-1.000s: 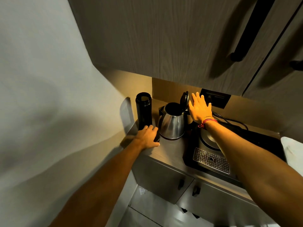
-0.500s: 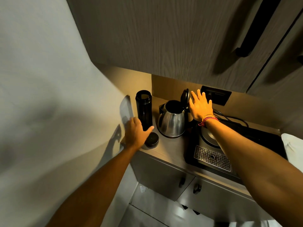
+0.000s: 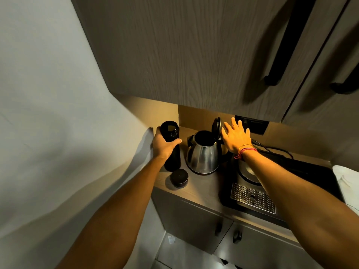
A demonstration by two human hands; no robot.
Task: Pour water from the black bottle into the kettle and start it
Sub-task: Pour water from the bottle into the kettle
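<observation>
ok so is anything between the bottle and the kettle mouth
Nothing visible. The left hand grips the uncapped bottle beside the kettle, the right hand holds the lid up, and the cap lies nearer the counter's front edge, off the path.

Dim overall; warm light is spilling from beneath the upper cabinet (image 3: 174,55) onto the tabletop (image 3: 202,189), casting soft shadows at left. Wide-angle distortion is bending the frame edges.
</observation>
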